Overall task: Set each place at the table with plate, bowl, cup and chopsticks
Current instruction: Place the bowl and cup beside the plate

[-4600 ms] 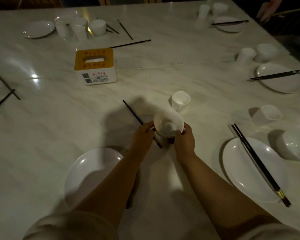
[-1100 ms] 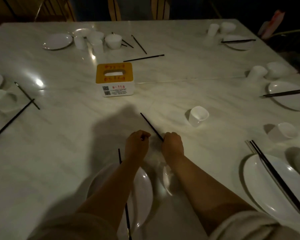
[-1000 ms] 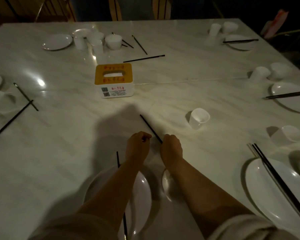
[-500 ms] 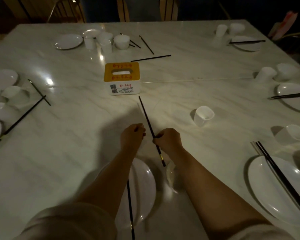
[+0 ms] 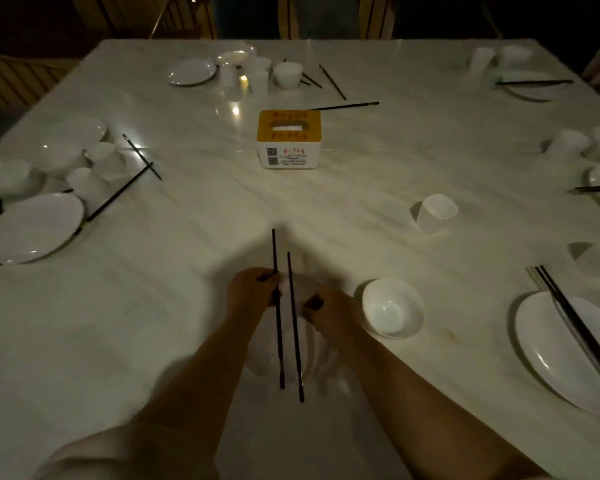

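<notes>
Lower centre of the frame: two black chopsticks (image 5: 286, 317) lie nearly parallel, tips pointing away from the person, across a white plate (image 5: 257, 358) mostly hidden by the forearms. The left hand (image 5: 250, 291) has its grip clamped on the left stick, fingers curled round it near mid-length. The right hand (image 5: 326, 308) sits just right of the other stick with fingers curled; whether that grip is on the stick or merely beside it cannot be told in the dim light. The hold appears intended to square the pair side by side on the plate.

A white bowl (image 5: 392, 308) stands just right of the right hand. A white cup (image 5: 433, 213) lies tipped on its side well apart, centre right, and probably needs righting and bringing in.

The counter (image 5: 194, 289) has open room left of the plate and toward the tissue box (image 5: 289, 138). The neighbouring plate at lower right (image 5: 561, 355), carrying its own chopsticks, is clear of this place. Unsorted crockery crowds the left edge and upper left.
</notes>
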Demonstrator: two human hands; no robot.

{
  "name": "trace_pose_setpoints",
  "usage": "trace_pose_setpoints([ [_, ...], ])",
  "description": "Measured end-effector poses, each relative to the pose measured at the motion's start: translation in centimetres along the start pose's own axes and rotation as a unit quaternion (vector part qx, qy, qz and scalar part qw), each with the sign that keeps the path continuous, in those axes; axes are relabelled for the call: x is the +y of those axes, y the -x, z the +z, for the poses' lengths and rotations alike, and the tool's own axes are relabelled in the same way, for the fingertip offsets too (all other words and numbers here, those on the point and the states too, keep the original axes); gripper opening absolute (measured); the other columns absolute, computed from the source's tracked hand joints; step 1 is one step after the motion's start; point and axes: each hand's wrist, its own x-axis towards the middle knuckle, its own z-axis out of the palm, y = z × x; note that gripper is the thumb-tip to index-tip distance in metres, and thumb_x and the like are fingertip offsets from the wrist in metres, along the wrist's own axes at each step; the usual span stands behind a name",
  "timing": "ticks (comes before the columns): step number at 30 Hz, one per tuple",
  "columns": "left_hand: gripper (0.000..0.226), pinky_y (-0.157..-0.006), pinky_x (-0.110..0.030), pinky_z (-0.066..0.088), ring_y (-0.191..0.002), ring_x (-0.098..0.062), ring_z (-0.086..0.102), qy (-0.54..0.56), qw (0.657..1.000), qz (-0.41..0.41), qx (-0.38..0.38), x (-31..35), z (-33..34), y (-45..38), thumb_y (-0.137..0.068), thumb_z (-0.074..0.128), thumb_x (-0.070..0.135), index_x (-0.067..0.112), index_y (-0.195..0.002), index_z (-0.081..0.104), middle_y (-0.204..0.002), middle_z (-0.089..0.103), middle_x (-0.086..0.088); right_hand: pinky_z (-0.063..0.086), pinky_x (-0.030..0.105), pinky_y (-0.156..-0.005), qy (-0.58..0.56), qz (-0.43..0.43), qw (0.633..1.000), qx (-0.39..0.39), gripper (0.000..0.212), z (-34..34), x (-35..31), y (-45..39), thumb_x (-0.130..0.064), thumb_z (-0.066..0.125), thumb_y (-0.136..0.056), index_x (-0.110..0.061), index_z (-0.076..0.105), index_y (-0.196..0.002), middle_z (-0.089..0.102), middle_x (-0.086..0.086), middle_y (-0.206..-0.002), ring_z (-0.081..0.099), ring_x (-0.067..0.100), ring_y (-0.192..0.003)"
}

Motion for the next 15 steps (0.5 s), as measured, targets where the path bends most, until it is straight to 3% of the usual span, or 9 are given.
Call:
trace_pose_setpoints([
  [3, 0.017, -0.073, -0.042, 0.061, -0.073, -0.031, 0.071, -0.066, 0.998, 0.007, 0.007, -2.3, -0.5, 0.8, -0.082, 0.074, 0.017, 0.004, -0.092, 0.073, -0.078, 0.072, -0.016, 0.053, 0.028, -0.071, 0.008, 0.001, 1.0, 0.009, 0.014, 1.0, 0.6, 1.0, -0.016, 0.062, -0.084, -0.012, 0.069, -0.096, 0.069, 0.006, -0.089, 0.066, 0.023, -0.086],
  [6, 0.012, -0.071, -0.043, 0.061, -0.072, -0.028, 0.072, -0.111, 0.993, 0.03, 0.007, -3.6, -0.2, 0.9, -0.08, 0.076, 0.022, 0.011, -0.083, 0.075, -0.078, 0.073, -0.014, 0.047, 0.023, -0.068, -0.007, -0.004, 1.0, 0.006, 0.022, 1.5, 0.7, 1.8, -0.017, 0.059, -0.088, -0.013, 0.066, -0.108, 0.068, 0.006, -0.094, 0.063, 0.019, -0.084],
  [9, 0.02, -0.071, -0.045, 0.061, -0.074, -0.027, 0.072, -0.097, 0.995, 0.029, -0.004, -4.0, 0.1, 0.7, -0.079, 0.076, 0.014, 0.011, -0.098, 0.073, -0.087, 0.073, -0.013, 0.045, 0.019, -0.061, -0.01, 0.014, 1.0, -0.008, 0.02, 2.1, 0.9, 1.8, -0.021, 0.06, -0.089, -0.011, 0.067, -0.104, 0.065, 0.002, -0.084, 0.058, 0.014, -0.07],
  [12, 0.02, -0.073, -0.046, 0.06, -0.076, -0.027, 0.071, -0.08, 0.996, 0.028, 0.015, -4.2, 0.4, 0.2, -0.076, 0.078, 0.013, 0.019, -0.094, 0.07, -0.087, 0.072, -0.011, 0.048, 0.019, -0.055, -0.022, 0.033, 0.999, -0.018, 0.021, 2.5, 1.0, 1.7, -0.026, 0.061, -0.087, -0.009, 0.069, -0.097, 0.067, 0.003, -0.077, 0.058, 0.011, -0.059],
  [15, 0.023, -0.075, -0.044, 0.06, -0.077, -0.024, 0.071, -0.096, 0.995, 0.029, 0.013, -4.6, 0.7, -0.2, -0.078, 0.077, 0.015, 0.016, -0.099, 0.069, -0.091, 0.072, -0.01, 0.054, 0.027, -0.064, -0.042, 0.035, 0.998, -0.035, 0.026, 2.6, 1.0, 1.9, -0.029, 0.064, -0.085, -0.004, 0.072, -0.087, 0.067, 0.008, -0.071, 0.06, 0.015, -0.058],
])
